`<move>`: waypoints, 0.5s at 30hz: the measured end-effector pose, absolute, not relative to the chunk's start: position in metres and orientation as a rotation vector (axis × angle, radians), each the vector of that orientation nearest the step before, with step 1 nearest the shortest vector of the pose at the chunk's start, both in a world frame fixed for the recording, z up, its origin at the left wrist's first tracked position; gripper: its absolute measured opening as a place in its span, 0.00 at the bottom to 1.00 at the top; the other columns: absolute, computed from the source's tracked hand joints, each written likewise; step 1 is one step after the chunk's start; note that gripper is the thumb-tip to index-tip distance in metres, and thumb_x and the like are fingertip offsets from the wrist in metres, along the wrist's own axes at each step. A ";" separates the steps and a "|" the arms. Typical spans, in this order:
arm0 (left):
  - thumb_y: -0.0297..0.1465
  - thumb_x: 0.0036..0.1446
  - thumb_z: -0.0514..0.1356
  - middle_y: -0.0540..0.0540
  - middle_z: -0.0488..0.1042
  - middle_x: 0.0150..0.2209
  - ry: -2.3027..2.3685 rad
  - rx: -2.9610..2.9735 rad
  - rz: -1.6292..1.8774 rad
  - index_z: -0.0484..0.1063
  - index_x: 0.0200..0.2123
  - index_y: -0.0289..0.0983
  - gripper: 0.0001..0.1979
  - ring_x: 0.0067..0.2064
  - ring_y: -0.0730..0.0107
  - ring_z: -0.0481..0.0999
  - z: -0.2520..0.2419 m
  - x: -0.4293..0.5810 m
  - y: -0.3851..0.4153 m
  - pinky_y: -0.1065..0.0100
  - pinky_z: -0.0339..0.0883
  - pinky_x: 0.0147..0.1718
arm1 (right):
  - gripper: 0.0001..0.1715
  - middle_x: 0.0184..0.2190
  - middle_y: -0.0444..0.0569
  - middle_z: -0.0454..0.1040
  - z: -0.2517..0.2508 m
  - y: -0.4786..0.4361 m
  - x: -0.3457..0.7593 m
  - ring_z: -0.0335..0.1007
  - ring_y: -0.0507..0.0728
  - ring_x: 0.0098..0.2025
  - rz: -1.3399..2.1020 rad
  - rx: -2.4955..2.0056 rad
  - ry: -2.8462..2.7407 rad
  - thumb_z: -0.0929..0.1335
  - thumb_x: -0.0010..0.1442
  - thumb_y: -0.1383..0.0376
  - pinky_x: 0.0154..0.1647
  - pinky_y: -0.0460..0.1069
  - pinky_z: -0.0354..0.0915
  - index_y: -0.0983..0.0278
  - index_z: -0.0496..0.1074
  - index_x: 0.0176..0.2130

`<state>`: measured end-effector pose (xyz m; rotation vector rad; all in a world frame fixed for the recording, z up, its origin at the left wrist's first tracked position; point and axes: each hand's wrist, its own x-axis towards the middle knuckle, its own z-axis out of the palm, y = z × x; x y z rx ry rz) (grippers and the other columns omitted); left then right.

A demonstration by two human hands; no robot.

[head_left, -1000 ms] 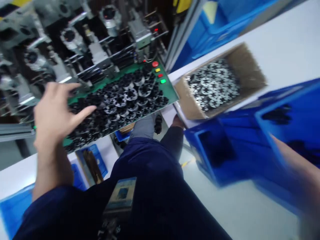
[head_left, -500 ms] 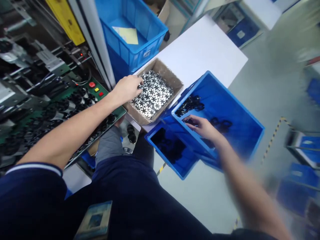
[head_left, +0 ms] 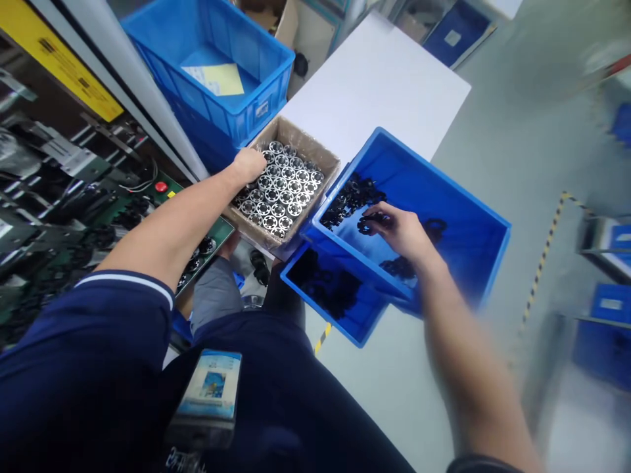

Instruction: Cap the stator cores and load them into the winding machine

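A cardboard box [head_left: 302, 213] holds rows of silver-and-black ring-shaped parts [head_left: 286, 195]. My left hand [head_left: 250, 164] is at the box's left side, fingers curled down among the rings; whatever they grip is hidden. Over the large blue bin [head_left: 451, 187], my right hand [head_left: 405, 231] pinches a small black ring-shaped part [head_left: 372, 223] between thumb and fingers. More black parts [head_left: 352, 197] are heaped in that bin's left corner, with others under and behind the hand.
Below the large bin sits a smaller blue bin [head_left: 362, 332] with dark parts. A blue crate [head_left: 261, 108] with paper inside stands beyond the box, near a white tabletop [head_left: 389, 79]. At left is a machine with a red button [head_left: 160, 187] and a green bed of parts.
My left hand's fingers have curled down further into the rings. My right hand has lifted slightly, and a black part now shows in its fingers. The whole view has shifted.
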<state>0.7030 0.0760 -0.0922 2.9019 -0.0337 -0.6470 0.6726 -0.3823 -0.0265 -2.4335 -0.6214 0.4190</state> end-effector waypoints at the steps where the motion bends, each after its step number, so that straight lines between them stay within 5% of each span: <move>1: 0.28 0.73 0.58 0.20 0.85 0.62 -0.017 2.931 -0.626 0.85 0.65 0.27 0.24 0.74 0.32 0.78 -0.086 0.698 0.075 0.34 0.70 0.75 | 0.20 0.37 0.49 0.87 -0.026 -0.382 0.673 0.84 0.60 0.33 0.405 -2.434 -0.620 0.76 0.74 0.48 0.44 0.53 0.76 0.59 0.87 0.53; 4: 0.27 0.71 0.58 0.25 0.87 0.60 0.005 2.982 -0.499 0.87 0.62 0.30 0.23 0.69 0.36 0.82 -0.060 0.676 0.079 0.34 0.72 0.74 | 0.14 0.40 0.51 0.88 -0.025 -0.382 0.673 0.81 0.60 0.35 0.332 -2.441 -0.619 0.77 0.70 0.54 0.45 0.54 0.75 0.59 0.88 0.48; 9: 0.38 0.75 0.58 0.32 0.75 0.76 -0.007 2.805 -0.062 0.80 0.73 0.43 0.28 0.74 0.44 0.79 -0.008 0.607 0.097 0.43 0.78 0.73 | 0.09 0.36 0.51 0.83 -0.010 -0.382 0.676 0.73 0.58 0.33 0.133 -2.421 -0.578 0.78 0.63 0.65 0.44 0.55 0.71 0.59 0.90 0.44; 12: 0.39 0.79 0.54 0.37 0.75 0.77 0.140 2.259 0.142 0.70 0.78 0.50 0.28 0.72 0.53 0.82 0.021 0.533 0.083 0.49 0.87 0.63 | 0.09 0.36 0.51 0.82 0.009 -0.370 0.666 0.70 0.55 0.32 -0.076 -2.332 -0.537 0.78 0.63 0.69 0.43 0.54 0.68 0.60 0.90 0.44; 15: 0.41 0.80 0.49 0.36 0.76 0.78 0.244 1.880 0.159 0.62 0.79 0.50 0.29 0.69 0.50 0.86 0.047 0.444 0.051 0.49 0.90 0.51 | 0.13 0.45 0.54 0.85 0.028 -0.335 0.623 0.72 0.54 0.34 -0.277 -2.152 -0.552 0.75 0.69 0.67 0.40 0.54 0.69 0.62 0.89 0.51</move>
